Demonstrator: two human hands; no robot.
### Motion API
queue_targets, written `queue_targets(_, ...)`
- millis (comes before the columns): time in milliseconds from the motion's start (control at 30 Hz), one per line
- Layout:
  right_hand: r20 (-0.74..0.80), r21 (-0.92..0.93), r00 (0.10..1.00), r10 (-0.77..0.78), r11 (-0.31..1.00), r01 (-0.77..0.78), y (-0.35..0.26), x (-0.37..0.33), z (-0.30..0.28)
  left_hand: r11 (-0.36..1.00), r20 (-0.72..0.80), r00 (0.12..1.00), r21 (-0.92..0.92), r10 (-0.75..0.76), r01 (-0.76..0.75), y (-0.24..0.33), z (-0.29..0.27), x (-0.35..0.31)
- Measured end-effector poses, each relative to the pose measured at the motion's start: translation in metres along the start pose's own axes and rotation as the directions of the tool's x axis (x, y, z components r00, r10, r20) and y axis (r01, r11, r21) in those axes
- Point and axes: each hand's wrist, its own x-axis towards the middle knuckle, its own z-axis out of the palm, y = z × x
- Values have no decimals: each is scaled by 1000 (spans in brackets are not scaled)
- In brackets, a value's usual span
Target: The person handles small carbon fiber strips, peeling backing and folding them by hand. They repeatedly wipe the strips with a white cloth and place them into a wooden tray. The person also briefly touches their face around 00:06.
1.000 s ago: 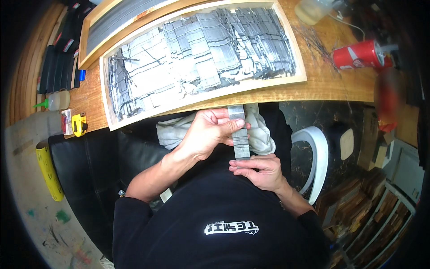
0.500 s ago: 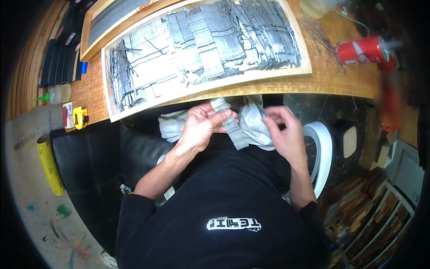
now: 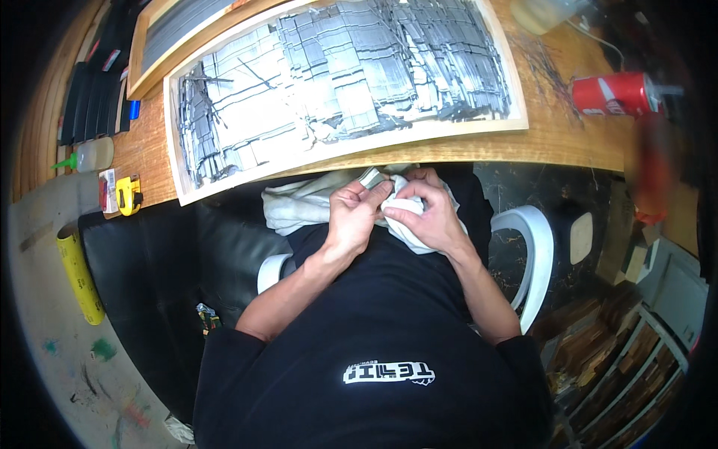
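Between thumb and fingers, my left hand [image 3: 353, 213] pinches a small flat grey strip [image 3: 370, 178], of which only the upper end shows. My right hand [image 3: 435, 217] is closed on a white cloth [image 3: 410, 233], bunched up against the strip's lower part. More of the pale cloth spreads over my lap behind the hands. Just beyond them, on the table, lies a shallow wood-framed panel [image 3: 340, 138] covered with grey, black and white strips laid side by side.
A second wooden frame [image 3: 138, 78] lies behind the panel. Left on the table are a green-tipped bottle [image 3: 96, 156] and a yellow tape measure [image 3: 129, 196]. A red can [image 3: 612, 94] lies at right. A white chair armrest [image 3: 535, 247] curves beside my right arm; a black sofa [image 3: 164, 262] stands left.
My right hand has moved left with the cloth, bringing it against the strip. The strip, earlier seen nearly whole, is now mostly covered by the hands and cloth.
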Motion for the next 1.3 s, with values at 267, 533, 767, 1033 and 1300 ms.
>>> queue_targets(267,28,64,987,156,985,-157,6,-5,16,1000,-18,1000,-5,-18,18,-23,-14,-3)
queue_targets(533,-50,-77,990,130,988,-133,17,-16,19,999,15,1000,46,22,-23,-17,-5,-9)
queue_targets(767,48,-99,993,104,990,-99,-14,-11,5,999,-42,999,-32,11,-12,-6,-1,-4)
queue_targets(1033,135,-54,987,83,996,-76,-3,-19,-6,997,-123,990,30,74,-71,-10,-8,1)
queue_targets(1300,47,-380,897,440,838,-392,-39,-23,-76,978,-42,989,-157,-144,136,25,-33,-12)
